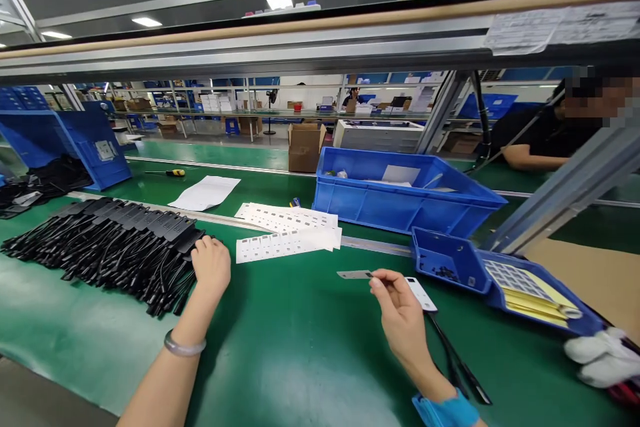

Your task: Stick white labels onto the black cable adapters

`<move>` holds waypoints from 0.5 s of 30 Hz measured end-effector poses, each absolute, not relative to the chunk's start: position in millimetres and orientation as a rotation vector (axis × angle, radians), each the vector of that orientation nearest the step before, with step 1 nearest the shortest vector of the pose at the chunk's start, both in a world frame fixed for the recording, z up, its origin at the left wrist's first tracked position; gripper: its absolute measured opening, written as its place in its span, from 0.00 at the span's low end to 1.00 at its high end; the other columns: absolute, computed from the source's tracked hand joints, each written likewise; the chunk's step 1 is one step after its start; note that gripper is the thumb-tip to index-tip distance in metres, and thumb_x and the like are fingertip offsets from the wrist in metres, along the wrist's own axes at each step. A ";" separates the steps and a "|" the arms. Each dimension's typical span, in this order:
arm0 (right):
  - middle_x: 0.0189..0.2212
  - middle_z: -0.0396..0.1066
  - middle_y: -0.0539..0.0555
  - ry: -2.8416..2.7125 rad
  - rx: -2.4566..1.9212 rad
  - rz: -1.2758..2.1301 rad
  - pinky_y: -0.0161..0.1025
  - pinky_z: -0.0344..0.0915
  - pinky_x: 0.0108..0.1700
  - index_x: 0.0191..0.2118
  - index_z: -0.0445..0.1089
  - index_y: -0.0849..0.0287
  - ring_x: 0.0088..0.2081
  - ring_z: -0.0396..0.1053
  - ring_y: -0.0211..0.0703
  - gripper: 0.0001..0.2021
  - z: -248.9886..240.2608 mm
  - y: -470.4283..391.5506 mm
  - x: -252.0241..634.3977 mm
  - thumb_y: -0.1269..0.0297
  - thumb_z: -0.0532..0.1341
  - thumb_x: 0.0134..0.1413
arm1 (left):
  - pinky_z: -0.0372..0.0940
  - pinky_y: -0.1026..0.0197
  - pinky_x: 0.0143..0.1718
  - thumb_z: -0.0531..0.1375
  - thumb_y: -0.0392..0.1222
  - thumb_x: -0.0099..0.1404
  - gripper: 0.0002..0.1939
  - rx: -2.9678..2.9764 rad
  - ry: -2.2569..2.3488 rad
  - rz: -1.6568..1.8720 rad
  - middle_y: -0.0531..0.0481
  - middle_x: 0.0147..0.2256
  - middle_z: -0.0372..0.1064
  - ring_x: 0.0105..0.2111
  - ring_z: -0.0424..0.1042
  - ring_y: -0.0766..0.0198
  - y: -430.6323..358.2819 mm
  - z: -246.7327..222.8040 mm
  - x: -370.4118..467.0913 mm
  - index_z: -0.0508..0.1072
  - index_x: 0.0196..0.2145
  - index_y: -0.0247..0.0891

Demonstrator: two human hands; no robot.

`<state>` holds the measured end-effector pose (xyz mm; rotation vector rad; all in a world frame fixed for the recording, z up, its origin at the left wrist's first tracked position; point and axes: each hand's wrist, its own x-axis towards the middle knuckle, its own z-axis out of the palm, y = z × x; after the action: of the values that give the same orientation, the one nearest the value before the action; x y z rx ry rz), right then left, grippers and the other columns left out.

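My left hand (pixel 213 268) reaches to the right end of a long row of black flat boxes with cables (pixel 135 230). Its fingers are curled around the end box, partly hiding it. Between the thumb and fingers of my right hand (pixel 403 313) is a small pale label (pixel 354 274) with a dark square, held above the green table. Just beyond that hand lies a box with a white label face (pixel 421 293), its black cables (pixel 463 360) trailing toward me. White label sheets (pixel 287 243) lie overlapped between my hands.
A big blue bin (pixel 390 203) stands at the back. To its right are a small blue tray (pixel 445 260) with black bits and another tray (pixel 585 320) with yellow-backed sheets. A screwdriver (pixel 173 173) and paper (pixel 205 193) lie back left. A co-worker (pixel 545 127) sits far right.
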<state>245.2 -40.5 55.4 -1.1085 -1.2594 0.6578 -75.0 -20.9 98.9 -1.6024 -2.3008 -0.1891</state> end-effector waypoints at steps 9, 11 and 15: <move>0.34 0.66 0.54 -1.317 -1.093 0.739 0.39 0.65 0.37 0.38 0.67 0.57 0.35 0.66 0.44 0.13 48.5 -50.7 242.5 0.51 0.60 0.57 | 0.64 0.46 0.40 0.47 0.26 0.62 0.23 -1.787 -2.344 -0.236 0.32 0.36 0.67 0.41 0.68 0.41 -19.0 94.1 -74.4 0.70 0.51 0.30; 0.33 0.65 0.53 -1.304 -1.082 0.748 0.38 0.65 0.36 0.38 0.66 0.56 0.34 0.65 0.43 0.12 49.7 -52.3 242.1 0.52 0.60 0.58 | 0.64 0.45 0.40 0.48 0.27 0.61 0.20 -1.797 -2.386 -0.316 0.29 0.38 0.66 0.42 0.68 0.39 -18.6 95.0 -75.2 0.69 0.50 0.25; 0.32 0.63 0.52 -1.275 -1.049 0.763 0.38 0.65 0.34 0.38 0.65 0.56 0.31 0.64 0.41 0.12 52.9 -54.4 240.7 0.53 0.59 0.59 | 0.65 0.45 0.40 0.53 0.38 0.63 0.17 -1.902 -2.453 -0.614 0.30 0.47 0.61 0.40 0.70 0.42 -20.6 103.4 -66.6 0.66 0.49 0.29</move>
<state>240.7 -54.4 52.9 -1.0490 -1.2751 0.7635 -66.6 -20.6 103.4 -1.9016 -2.4532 -0.6143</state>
